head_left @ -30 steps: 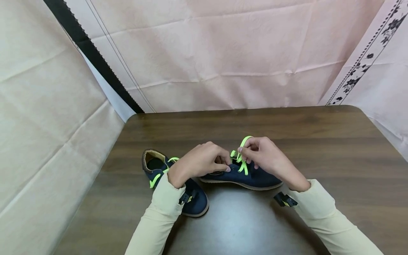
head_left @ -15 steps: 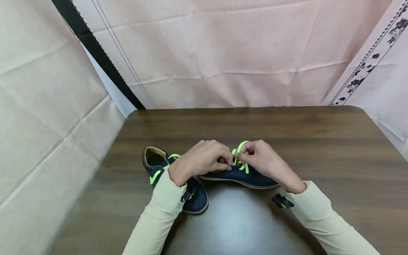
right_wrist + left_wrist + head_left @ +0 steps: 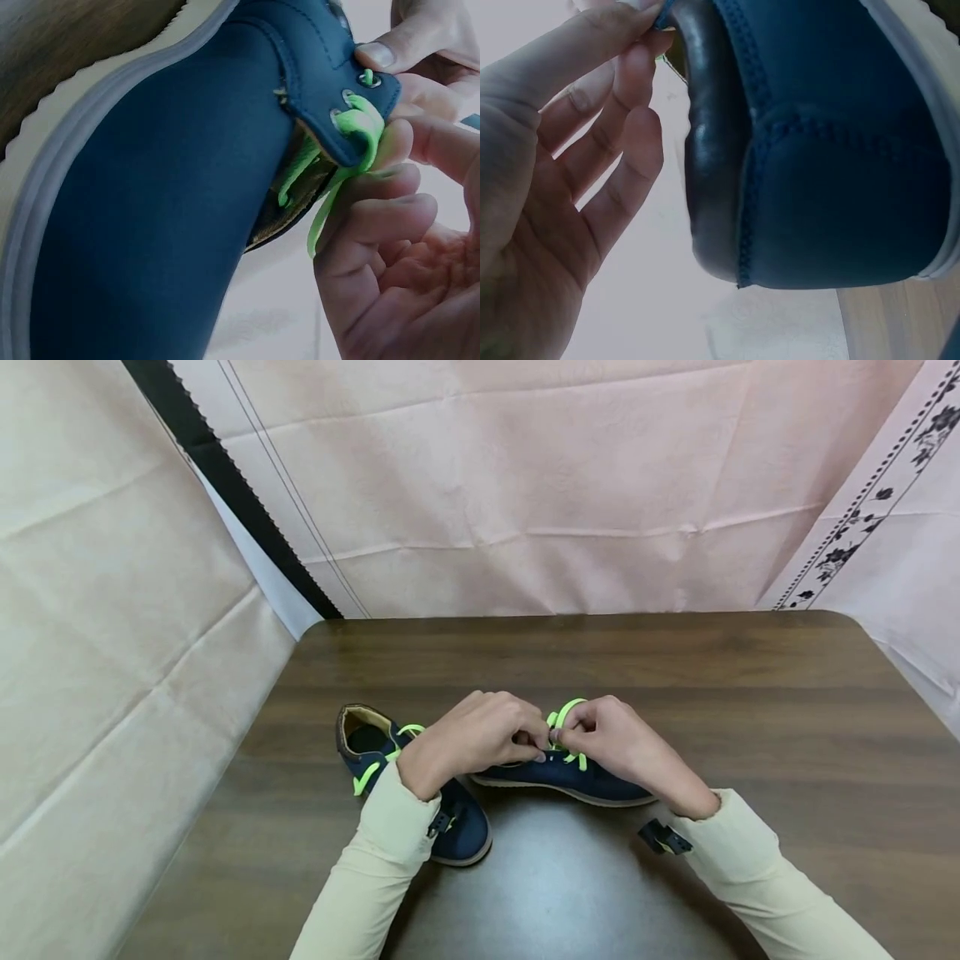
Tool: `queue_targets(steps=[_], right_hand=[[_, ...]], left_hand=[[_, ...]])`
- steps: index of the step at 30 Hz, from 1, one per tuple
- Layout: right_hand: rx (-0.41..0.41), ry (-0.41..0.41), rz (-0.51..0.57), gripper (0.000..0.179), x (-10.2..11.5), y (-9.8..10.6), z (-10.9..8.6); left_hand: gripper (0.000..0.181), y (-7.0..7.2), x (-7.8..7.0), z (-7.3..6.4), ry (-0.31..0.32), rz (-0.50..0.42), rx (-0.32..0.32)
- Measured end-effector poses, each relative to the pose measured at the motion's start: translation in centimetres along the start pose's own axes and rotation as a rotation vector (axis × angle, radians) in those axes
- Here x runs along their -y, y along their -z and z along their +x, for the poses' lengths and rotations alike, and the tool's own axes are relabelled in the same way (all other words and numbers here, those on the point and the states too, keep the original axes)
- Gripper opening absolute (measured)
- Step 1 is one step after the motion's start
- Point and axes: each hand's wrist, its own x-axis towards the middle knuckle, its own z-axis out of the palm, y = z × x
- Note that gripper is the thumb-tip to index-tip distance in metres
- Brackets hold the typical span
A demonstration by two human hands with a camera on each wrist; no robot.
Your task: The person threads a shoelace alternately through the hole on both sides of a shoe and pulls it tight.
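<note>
A navy blue shoe (image 3: 562,781) with a pale sole stands on the table, toe to the right. My left hand (image 3: 483,731) pinches the edge of its eyelet flap between thumb and fingers, next to the top eyelet (image 3: 370,79). At that same flap, my right hand (image 3: 618,739) pinches the neon green shoelace (image 3: 361,127) with its fingertips. The lace runs through the lower metal eyelets, and a loop of it arches above my right hand in the head view. In the left wrist view the shoe's heel (image 3: 840,202) fills the right side.
A matching navy shoe (image 3: 465,827) with green laces lies to the left, partly hidden under my left forearm. Both shoes are on a brown wooden table (image 3: 750,693). Pale cloth (image 3: 562,485) hangs behind its far edge.
My right hand has moved slightly left and down, closer to my left hand, and the lace loop has lowered with it. My left hand keeps its pinch on the flap.
</note>
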Motion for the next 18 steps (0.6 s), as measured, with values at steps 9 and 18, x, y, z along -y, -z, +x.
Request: queue_targets(steps=[9, 18], right_hand=[[0.102, -0.025, 0.133, 0.021, -0.4, 0.1, 0.1], [0.161, -0.159, 0.271, 0.022, -0.9, 0.3, 0.3]], left_hand=[[0.010, -0.2, -0.2, 0.0, 0.053, 0.020, -0.003], [0.021, -0.4, -1.6, 0.6, 0.037, 0.188, 0.054]])
